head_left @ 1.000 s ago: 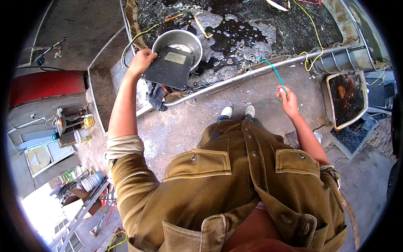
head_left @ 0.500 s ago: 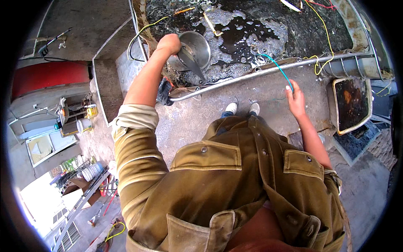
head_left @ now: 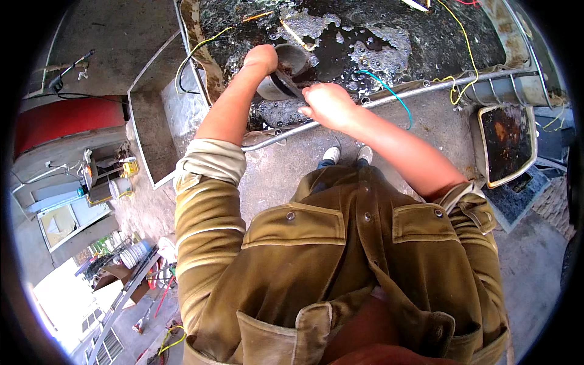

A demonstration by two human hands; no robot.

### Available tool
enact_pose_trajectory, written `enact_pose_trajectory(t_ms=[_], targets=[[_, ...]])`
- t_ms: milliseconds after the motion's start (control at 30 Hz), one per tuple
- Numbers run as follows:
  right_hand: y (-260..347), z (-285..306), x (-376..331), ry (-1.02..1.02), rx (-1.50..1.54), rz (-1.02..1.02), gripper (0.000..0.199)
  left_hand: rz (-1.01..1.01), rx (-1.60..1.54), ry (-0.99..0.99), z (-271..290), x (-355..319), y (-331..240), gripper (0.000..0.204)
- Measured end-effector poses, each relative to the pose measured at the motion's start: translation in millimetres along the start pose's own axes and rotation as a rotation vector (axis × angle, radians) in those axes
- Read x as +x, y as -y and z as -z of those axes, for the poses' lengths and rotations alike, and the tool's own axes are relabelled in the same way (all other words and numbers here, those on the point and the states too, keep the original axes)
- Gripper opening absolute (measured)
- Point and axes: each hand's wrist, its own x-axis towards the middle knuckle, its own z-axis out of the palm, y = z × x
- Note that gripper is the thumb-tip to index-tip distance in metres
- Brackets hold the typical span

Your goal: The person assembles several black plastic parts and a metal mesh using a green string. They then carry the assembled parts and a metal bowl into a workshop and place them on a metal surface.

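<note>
My left hand (head_left: 261,59) is closed at the upper left of a round metal pot (head_left: 292,58), gripping its edge. The pot is tilted over dark, foamy liquid (head_left: 333,52) in a large tank. A flat grey strip (head_left: 288,84) crosses the pot between my hands; whether it is part of the pot, I cannot tell. My right hand (head_left: 331,106) has its fingers closed at the lower right end of the strip, by the pot's edge, its fingertips partly hidden. A teal cord (head_left: 398,99) drapes over the tank's edge, apart from both hands.
A metal rail (head_left: 389,99) runs along the tank's near side. Yellow cord (head_left: 467,42) hangs at the right, and a yellow-and-black cable (head_left: 198,52) at the left. A square, dark-stained tub (head_left: 510,146) stands on the right. My shoes (head_left: 364,156) are on the concrete.
My right hand has let go of the teal cord and moved left to the pot. The pot and my left hand have shifted slightly right. The cord now hangs over the rail.
</note>
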Motion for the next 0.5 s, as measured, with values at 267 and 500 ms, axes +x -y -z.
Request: enact_pose_trajectory(t_ms=[267,500], targets=[[-12.0,-16.4,14.1,0.022,-0.037,-0.028,0.015,0.044,-0.102,0.076,-5.7,6.9,-1.4,0.018],[-18.3,-8.7,14.5,0.074,-0.001,-0.106,0.02,0.0,-0.138,0.086,-14.3,22.8,-7.8,0.016]])
